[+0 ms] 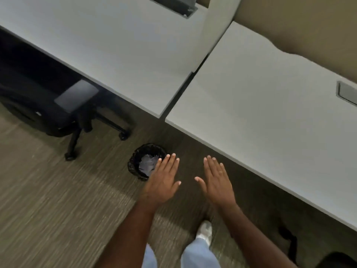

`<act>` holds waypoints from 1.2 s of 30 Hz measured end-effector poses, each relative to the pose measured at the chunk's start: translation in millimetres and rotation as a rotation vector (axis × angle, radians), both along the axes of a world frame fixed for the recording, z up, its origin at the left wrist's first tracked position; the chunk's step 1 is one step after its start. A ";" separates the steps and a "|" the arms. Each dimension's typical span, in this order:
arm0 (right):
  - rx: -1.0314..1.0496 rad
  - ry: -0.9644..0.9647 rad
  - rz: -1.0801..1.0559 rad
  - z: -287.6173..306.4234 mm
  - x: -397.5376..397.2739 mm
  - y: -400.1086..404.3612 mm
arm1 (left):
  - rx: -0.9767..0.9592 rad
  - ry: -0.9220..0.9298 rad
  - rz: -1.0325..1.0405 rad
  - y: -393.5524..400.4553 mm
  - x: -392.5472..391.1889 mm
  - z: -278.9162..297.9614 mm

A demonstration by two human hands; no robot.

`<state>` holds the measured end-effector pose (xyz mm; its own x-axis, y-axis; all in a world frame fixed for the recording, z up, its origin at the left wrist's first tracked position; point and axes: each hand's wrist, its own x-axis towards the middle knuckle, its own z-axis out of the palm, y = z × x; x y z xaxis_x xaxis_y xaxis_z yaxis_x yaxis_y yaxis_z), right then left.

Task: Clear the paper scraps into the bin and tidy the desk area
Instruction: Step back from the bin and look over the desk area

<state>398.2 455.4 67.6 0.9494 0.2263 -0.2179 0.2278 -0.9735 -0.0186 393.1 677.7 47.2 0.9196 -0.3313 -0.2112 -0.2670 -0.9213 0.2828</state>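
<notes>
Head view, looking down at floor and desk edge. Frame slightly blurred.

Left hand [163,182]: palm down, flat, held over the carpet [58,200]. Fingers [170,163] extended and close together, thumb set apart toward the right hand; nothing held. Fingertips overlapping the near-right rim of the bin [147,164] in this view; contact or hovering above it cannot be told.

Right hand [217,182]: palm down, flat, beside the left hand and apart from it. Fingers extended, slightly fanned, thumb pointing toward the left hand; nothing held. Near the front edge of the right tabletop [270,105], not touching it.

Bin: small, round, black, lined with a dark bag, standing on the carpet just in front of the gap between the 2 tabletops. Paper scraps [147,163]: pale crumpled pieces lying inside the bin, partly covered by the left fingertips.

Left tabletop [108,47]: white, running diagonally across the upper left. Grey cable cut-out [173,6] at its far edge. Similar grey inset [347,91] at the far right of the right tabletop.

Office chair [63,105]: black, on castors, pushed partly under the left tabletop, armrest pad catching light.

Bottom of frame: light blue trouser legs [199,254] and 1 white shoe [205,231] on the carpet. Dark object [289,242] at lower right under the right tabletop, probably another chair base; too blurred to confirm.
</notes>
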 end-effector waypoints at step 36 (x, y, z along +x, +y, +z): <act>0.087 -0.118 -0.277 229.1 -356.0 9.6 | 0.038 -0.203 -0.113 -22.0 -308.9 255.2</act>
<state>42.2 465.0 296.7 0.9951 -0.0317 -0.0940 -0.0405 -0.9948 -0.0935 84.3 655.7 302.4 0.9022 -0.4295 -0.0398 -0.4165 -0.8914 0.1788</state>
